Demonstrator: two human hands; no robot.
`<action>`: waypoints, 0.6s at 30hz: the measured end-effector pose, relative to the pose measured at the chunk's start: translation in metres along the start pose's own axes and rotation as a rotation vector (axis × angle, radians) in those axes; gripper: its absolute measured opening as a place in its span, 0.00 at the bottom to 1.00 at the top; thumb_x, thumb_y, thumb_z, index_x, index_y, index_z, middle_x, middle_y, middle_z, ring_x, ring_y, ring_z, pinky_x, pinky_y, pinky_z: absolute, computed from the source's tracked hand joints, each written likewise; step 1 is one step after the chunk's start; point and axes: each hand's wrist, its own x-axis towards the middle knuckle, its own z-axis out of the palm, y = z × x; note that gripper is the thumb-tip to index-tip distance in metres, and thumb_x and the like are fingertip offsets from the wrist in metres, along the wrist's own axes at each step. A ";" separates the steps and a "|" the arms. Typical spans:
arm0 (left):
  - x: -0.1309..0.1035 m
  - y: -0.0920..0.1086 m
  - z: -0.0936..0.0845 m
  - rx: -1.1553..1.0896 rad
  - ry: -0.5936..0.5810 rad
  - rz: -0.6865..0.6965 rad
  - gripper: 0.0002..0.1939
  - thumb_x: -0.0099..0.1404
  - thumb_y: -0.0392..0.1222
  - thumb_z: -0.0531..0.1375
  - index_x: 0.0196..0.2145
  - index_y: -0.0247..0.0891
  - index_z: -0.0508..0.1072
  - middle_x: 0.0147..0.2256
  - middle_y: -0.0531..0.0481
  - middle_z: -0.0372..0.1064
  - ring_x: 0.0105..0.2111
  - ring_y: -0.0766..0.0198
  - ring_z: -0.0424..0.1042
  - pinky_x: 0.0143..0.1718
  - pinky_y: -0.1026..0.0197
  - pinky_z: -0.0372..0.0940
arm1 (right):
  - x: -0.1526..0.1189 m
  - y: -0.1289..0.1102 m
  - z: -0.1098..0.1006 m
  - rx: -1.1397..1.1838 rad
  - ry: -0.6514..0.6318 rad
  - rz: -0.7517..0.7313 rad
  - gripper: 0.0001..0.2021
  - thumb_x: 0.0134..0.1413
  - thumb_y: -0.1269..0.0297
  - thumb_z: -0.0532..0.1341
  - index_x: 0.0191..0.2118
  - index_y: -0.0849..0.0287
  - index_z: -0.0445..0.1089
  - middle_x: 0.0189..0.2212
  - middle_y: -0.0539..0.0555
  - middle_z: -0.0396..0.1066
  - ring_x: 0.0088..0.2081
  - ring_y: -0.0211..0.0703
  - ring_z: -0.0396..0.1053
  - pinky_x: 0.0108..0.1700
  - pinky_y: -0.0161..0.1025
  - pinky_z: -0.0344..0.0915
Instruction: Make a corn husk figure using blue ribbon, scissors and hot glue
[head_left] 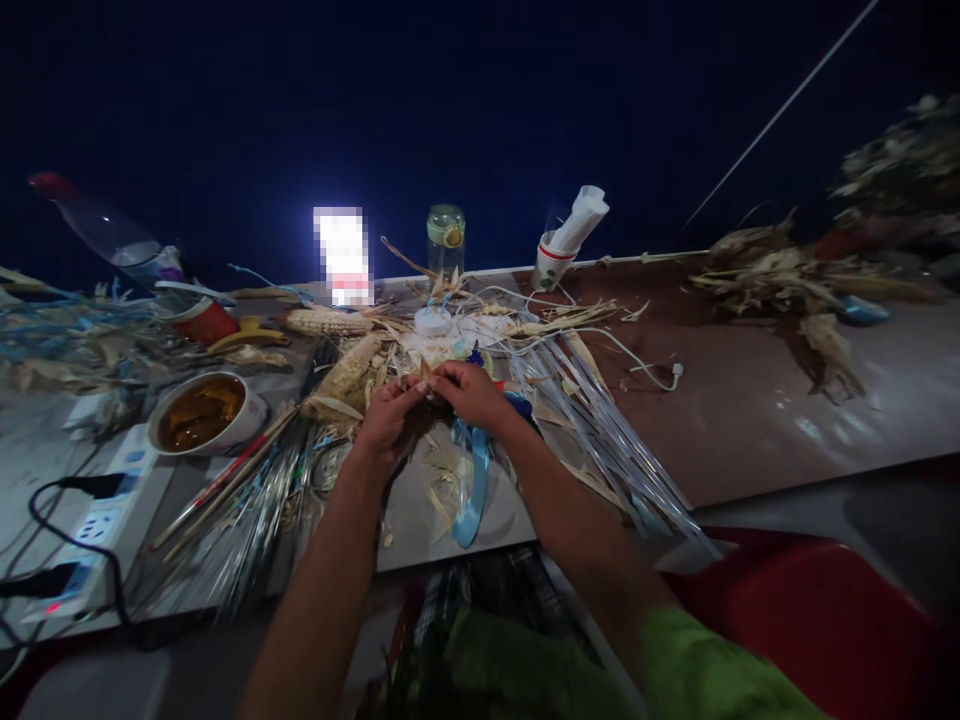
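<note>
My left hand [390, 412] and my right hand [472, 395] meet over the middle of the table. Their fingertips pinch a small pale piece of dried corn husk [424, 369] between them. Below the right wrist hangs or lies a light blue ribbon [472, 492]; dark blue material [517, 404] shows just beside that wrist. Husk scraps [442, 465] lie on the table under the hands. Left of them are a whole corn cob [330, 322] and a second cob [349, 370] in its husk. My palms and the lower part of the husk piece are hidden.
At left stand a bowl of brown liquid [238, 420] and a power strip [139, 500] with cords. Thin wires [255, 510] and clear rods [615, 430] flank my arms. Behind are a bright screen [343, 250], a jar [445, 250] and a paper cup [552, 268].
</note>
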 end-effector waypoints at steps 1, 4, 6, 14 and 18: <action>0.000 0.000 0.000 0.012 -0.008 0.001 0.14 0.45 0.39 0.69 0.25 0.34 0.68 0.20 0.54 0.67 0.19 0.70 0.66 0.21 0.67 0.61 | 0.000 0.001 0.000 0.026 -0.015 0.015 0.11 0.49 0.59 0.56 0.25 0.60 0.64 0.21 0.46 0.62 0.26 0.33 0.56 0.30 0.31 0.54; -0.002 0.001 0.002 0.018 -0.022 0.033 0.13 0.43 0.39 0.69 0.25 0.34 0.69 0.22 0.53 0.70 0.22 0.69 0.68 0.25 0.67 0.63 | 0.000 0.001 -0.001 0.189 -0.111 0.076 0.14 0.47 0.54 0.57 0.22 0.60 0.61 0.18 0.45 0.57 0.23 0.32 0.53 0.27 0.31 0.51; -0.004 0.001 0.003 -0.003 -0.039 0.056 0.14 0.41 0.37 0.69 0.24 0.34 0.68 0.23 0.53 0.70 0.24 0.68 0.69 0.27 0.66 0.64 | -0.002 -0.001 -0.002 0.339 -0.190 0.128 0.16 0.45 0.51 0.59 0.22 0.60 0.60 0.17 0.44 0.55 0.22 0.31 0.51 0.26 0.31 0.49; -0.010 0.003 0.000 -0.014 -0.122 0.069 0.17 0.41 0.40 0.69 0.22 0.35 0.64 0.20 0.55 0.63 0.21 0.71 0.64 0.24 0.66 0.60 | -0.006 -0.010 -0.015 0.679 -0.321 0.215 0.17 0.40 0.52 0.64 0.21 0.60 0.60 0.17 0.44 0.54 0.21 0.29 0.51 0.25 0.30 0.50; -0.008 0.008 -0.004 -0.110 -0.125 0.127 0.17 0.45 0.40 0.68 0.20 0.36 0.60 0.15 0.60 0.50 0.14 0.77 0.51 0.16 0.70 0.51 | -0.002 -0.008 -0.027 0.787 -0.104 0.180 0.17 0.40 0.55 0.65 0.21 0.58 0.57 0.17 0.44 0.53 0.21 0.30 0.52 0.26 0.31 0.54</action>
